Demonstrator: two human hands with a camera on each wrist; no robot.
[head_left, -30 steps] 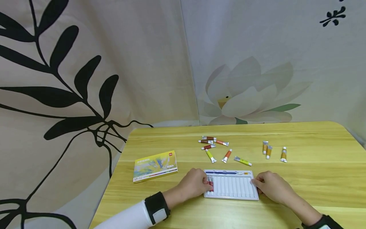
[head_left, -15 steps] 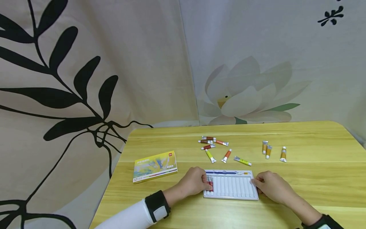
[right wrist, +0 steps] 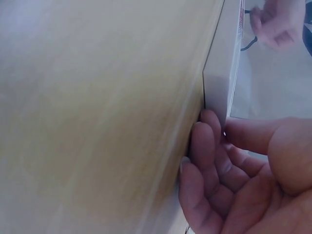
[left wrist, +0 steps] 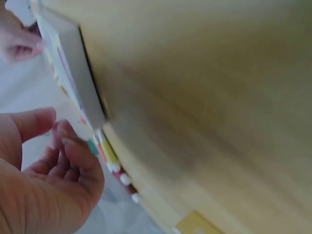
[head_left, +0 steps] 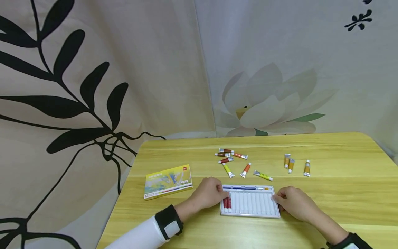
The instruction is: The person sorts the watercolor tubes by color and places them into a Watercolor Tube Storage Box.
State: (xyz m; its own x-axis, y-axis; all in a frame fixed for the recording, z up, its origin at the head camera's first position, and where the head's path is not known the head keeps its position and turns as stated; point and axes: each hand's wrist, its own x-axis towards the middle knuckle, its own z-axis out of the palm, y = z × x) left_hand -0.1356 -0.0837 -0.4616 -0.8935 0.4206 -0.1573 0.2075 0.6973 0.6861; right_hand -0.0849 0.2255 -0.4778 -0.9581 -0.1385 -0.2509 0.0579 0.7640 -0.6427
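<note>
1. Here's the left hand [head_left: 208, 192], over the top ends of two red paint tubes [head_left: 229, 204]: thumb and forefinger tips close together, remaining fingers loosely curled, nothing visible between them.
2. Across from it, the right hand [head_left: 293, 202] has its fingers clamped on the edge of a white slotted tray [head_left: 253, 203], thumb on the rim, fingertips low at the side. That tray lies on the desk [head_left: 342, 193], between the fingers of both hands.
3. The step in hand looks like seating tubes in slots: the red pair lies side by side, just nearer the person than the left fingers.
4. The next move would seem to call for the left fingers to part and pinch a loose tube, right fingers steadying the tray.
5. Count time! One tray, two tubes in it, one blue-handled paintbrush [head_left: 242, 188] in the groove beyond the left fingers.
6. Ten loose tubes: past the left fingers, three dark brown-to-maroon tubes [head_left: 222, 155], two orange-toned tubes [head_left: 245, 169], two lime-yellow tubes [head_left: 228, 169]; past the right fingers, three ochre tubes [head_left: 290, 166].
7. And one yellow paint box [head_left: 169, 181], left of the left fingers.
</note>
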